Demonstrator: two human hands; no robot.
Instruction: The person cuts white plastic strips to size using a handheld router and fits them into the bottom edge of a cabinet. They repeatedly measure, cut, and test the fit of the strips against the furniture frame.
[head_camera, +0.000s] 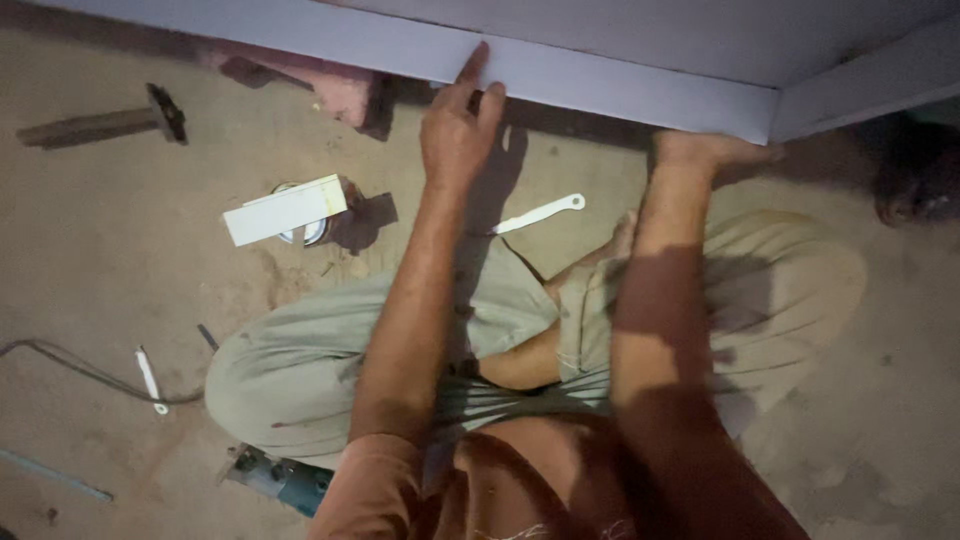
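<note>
Head view: left hand (458, 130) flat against the lower edge of the pale grey flat board panel (600, 75), fingers spread, gripping nothing. Right hand (705, 150) tucked under that same panel near its corner; grip state impossible to tell. Below the panel on the sandy floor (120, 250): small white rectangular offcut (285, 208) resting atop a round tin (312, 230), slim white-handled tool (540, 213) just right of the left wrist, dark hammer (110, 122) well left of the panel.
</note>
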